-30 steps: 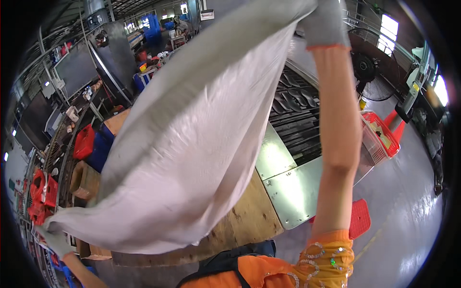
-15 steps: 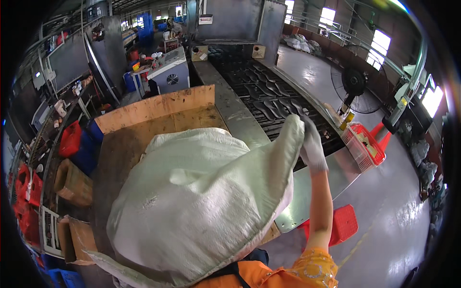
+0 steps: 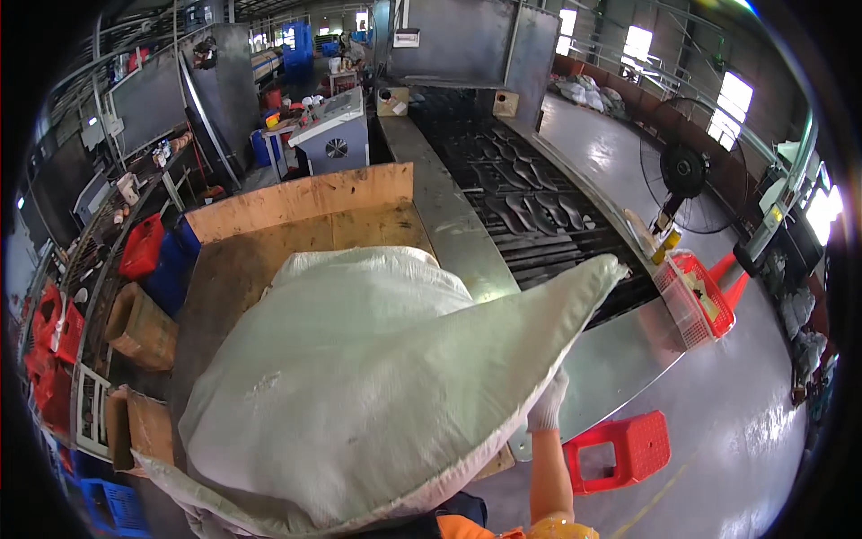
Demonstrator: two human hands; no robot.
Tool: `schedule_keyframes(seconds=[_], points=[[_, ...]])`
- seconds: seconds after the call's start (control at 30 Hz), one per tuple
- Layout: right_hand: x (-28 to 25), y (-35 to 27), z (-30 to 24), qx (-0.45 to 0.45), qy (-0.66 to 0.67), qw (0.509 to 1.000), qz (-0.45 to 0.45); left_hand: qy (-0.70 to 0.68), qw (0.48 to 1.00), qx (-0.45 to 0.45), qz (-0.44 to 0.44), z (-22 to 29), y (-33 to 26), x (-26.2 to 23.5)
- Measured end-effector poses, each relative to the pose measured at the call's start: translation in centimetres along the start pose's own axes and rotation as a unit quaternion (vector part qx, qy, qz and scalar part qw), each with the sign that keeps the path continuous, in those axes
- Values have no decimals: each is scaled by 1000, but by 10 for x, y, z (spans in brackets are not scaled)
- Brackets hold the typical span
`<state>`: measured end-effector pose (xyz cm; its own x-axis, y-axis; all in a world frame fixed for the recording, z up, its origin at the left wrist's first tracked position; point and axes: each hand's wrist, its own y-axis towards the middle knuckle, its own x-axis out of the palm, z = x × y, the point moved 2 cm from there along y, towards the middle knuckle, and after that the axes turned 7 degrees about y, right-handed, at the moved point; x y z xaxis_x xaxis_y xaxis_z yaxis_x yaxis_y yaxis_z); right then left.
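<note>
A large, bulging white woven sack (image 3: 359,368) fills the near middle, lying over the wooden-sided work table (image 3: 305,220). One pointed corner of it sticks out to the right, above the metal ledge. My right hand (image 3: 549,406), in a white glove, is at the sack's right edge below that corner. Its fingers are mostly hidden behind the fabric, so I cannot tell whether they grip it. My left hand does not show.
Ahead, a dark slatted conveyor (image 3: 539,256) carries several dark, sole-shaped pieces (image 3: 534,213). To the right are a red basket (image 3: 705,296), a red stool (image 3: 620,452) and a large fan (image 3: 684,171). Cardboard boxes (image 3: 144,328) and a blue crate (image 3: 115,506) stand at the left.
My right hand has left the sack's raised corner and moved down and nearer along its edge. The corner now reaches farther right and lower. The view has shifted slightly.
</note>
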<state>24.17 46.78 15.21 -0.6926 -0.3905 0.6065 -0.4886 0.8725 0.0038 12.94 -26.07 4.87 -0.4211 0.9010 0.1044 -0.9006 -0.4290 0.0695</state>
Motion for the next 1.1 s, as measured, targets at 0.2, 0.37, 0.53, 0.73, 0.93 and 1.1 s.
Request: schedule_keyframes(seconds=[0.2, 0.37, 0.53, 0.73, 0.93, 1.1], points=[[37, 44, -28, -76, 7, 997, -5, 8, 996, -64, 67, 61, -8, 82], [265, -39, -89, -187, -1, 966, -181, -79, 995, -4, -60, 37, 49, 56], [438, -181, -109, -266, -48, 887, -375, -149, 971, 21, -187, -11, 126, 22], [529, -307, -48, -159, 27, 764, -625, -83, 974, -10, -210, 51, 146, 68], [549, -256, -75, -155, 31, 826, -542, -27, 980, 51, -191, 122, 181, 80], [528, -168, -170, -431, -356, 778, -288, 5, 973, 179, -143, 231, 217, 98]])
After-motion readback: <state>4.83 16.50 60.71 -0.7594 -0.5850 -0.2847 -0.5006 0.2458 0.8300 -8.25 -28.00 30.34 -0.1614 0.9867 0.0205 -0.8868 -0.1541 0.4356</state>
